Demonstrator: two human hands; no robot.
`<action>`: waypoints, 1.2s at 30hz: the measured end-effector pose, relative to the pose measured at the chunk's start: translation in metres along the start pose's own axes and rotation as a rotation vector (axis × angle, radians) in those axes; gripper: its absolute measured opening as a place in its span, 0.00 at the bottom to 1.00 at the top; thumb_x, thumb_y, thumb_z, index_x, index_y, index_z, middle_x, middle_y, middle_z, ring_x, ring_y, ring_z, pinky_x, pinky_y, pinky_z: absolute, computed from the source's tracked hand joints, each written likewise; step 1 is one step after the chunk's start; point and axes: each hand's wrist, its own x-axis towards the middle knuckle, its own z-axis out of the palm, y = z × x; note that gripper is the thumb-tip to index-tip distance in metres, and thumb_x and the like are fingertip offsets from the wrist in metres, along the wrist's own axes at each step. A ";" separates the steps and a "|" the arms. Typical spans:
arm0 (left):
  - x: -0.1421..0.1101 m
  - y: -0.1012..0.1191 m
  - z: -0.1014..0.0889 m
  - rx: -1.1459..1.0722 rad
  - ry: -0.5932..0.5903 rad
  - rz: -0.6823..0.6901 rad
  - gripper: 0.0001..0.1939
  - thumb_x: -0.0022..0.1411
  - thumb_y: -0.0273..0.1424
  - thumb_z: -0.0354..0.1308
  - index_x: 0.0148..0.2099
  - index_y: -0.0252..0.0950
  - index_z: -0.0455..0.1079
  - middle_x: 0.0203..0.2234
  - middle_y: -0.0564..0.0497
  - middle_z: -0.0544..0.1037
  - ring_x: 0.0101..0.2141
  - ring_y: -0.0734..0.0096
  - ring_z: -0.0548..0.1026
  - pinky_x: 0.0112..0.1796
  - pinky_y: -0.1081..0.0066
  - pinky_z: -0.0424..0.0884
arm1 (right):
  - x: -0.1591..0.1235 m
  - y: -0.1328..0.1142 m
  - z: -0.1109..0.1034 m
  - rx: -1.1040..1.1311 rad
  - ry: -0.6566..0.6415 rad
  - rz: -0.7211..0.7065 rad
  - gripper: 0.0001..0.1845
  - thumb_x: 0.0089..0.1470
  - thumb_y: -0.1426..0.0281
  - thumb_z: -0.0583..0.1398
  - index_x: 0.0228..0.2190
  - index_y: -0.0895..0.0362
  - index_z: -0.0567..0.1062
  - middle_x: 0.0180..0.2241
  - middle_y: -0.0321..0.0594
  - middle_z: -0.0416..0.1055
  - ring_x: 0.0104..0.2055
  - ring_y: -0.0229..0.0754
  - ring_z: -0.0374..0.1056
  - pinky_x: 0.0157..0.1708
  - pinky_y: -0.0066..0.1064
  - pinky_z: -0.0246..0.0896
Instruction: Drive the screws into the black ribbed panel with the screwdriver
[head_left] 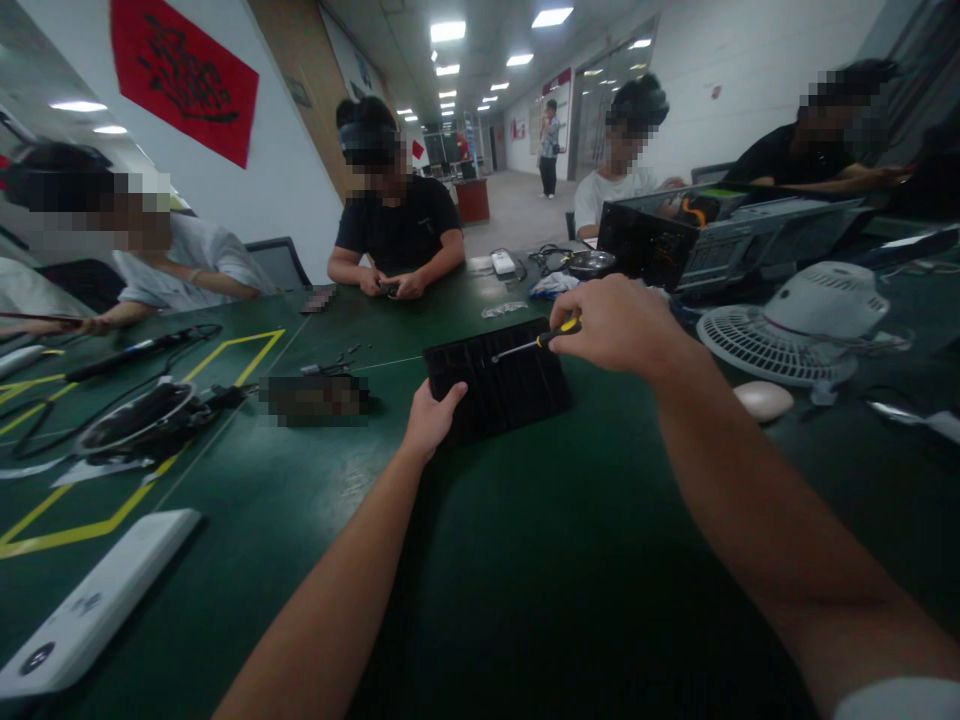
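Observation:
A flat black rectangular panel (517, 385) with ridges across it lies on the green table in front of me. My left hand (436, 412) grips its left edge, thumb on top and the other fingers mostly hidden. Above its far right corner, my right hand (611, 325) is closed round the yellow-and-black handle of a screwdriver (525, 347). The shaft points left and down, and its tip is over the middle of the panel. Whether the tip touches the panel I cannot tell.
A grey fan head (802, 320) and a pale computer mouse (763, 400) lie to the right. Behind them is an open computer case (757, 240). Cables and a black hoop-shaped part (139, 415) are left, with a long white device (101, 600) nearer. Several people sit around the table.

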 end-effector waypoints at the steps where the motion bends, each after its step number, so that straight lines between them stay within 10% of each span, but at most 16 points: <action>1: 0.000 -0.001 0.000 0.002 0.003 -0.001 0.23 0.57 0.41 0.74 0.51 0.36 0.79 0.48 0.41 0.87 0.50 0.48 0.84 0.57 0.47 0.78 | 0.000 0.000 0.001 0.000 -0.002 -0.008 0.14 0.54 0.60 0.69 0.42 0.48 0.89 0.43 0.46 0.85 0.48 0.60 0.78 0.44 0.46 0.69; 36: -0.001 0.002 0.002 -0.008 0.009 -0.012 0.22 0.58 0.40 0.74 0.51 0.36 0.78 0.48 0.41 0.86 0.50 0.50 0.84 0.57 0.48 0.77 | 0.004 -0.005 0.008 -0.015 -0.171 -0.039 0.17 0.65 0.61 0.61 0.38 0.56 0.89 0.39 0.54 0.85 0.44 0.56 0.79 0.42 0.42 0.70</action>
